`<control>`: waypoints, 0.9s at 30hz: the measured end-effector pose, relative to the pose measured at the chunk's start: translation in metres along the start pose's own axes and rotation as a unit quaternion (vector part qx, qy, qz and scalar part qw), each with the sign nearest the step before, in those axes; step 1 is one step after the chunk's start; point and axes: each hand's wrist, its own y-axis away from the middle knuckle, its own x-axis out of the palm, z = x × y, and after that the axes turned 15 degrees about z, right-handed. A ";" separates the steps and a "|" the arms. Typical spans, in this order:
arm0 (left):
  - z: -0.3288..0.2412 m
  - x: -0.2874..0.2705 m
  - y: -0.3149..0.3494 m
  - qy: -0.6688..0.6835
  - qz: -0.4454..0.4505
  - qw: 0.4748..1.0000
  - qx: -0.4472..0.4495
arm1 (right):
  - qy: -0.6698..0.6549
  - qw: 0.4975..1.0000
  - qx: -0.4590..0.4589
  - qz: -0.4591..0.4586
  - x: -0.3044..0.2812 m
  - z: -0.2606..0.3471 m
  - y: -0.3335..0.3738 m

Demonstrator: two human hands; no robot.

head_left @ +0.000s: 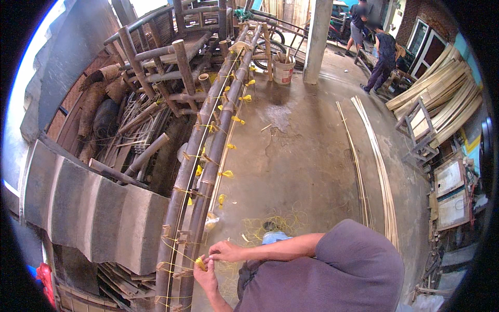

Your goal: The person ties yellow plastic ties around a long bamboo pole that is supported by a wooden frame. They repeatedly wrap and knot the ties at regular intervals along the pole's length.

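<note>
My left hand (208, 279), low in the picture, is closed on a small bundle of yellow twine (200, 263). Just above it my right hand (226, 251) reaches in from the right; its fingers are pinched beside the bundle, and what lies between them is too small to make out. A strand of the twine runs from my hands to two long dark bamboo poles (200, 208), which stretch away side by side. Short wooden pegs stick up along the poles, with twine wound about several of them. More yellow twine bundles (226, 173) hang along the poles' right side.
Loose yellow twine (275, 223) lies tangled on the concrete floor. Long thin bamboo strips (375, 151) rest farther right. Left of the poles are corrugated sheeting (99, 203) and a bamboo frame (156, 65). A bucket (283, 69) stands by a pillar (315, 41); two people are at the back.
</note>
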 end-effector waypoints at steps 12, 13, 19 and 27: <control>0.006 -0.005 0.002 -0.139 -0.003 0.990 -0.024 | 0.225 0.966 -0.001 0.130 0.001 0.002 0.002; 0.012 -0.007 0.003 -0.105 -0.005 0.994 -0.029 | 0.284 0.952 0.009 0.116 0.001 -0.002 0.002; -0.015 -0.010 0.004 0.020 -0.009 0.999 -0.023 | 0.430 0.827 0.303 0.201 -0.042 -0.102 0.005; -0.001 0.001 0.007 -0.022 0.024 0.998 0.056 | 0.065 0.975 -0.106 0.186 -0.007 -0.009 0.001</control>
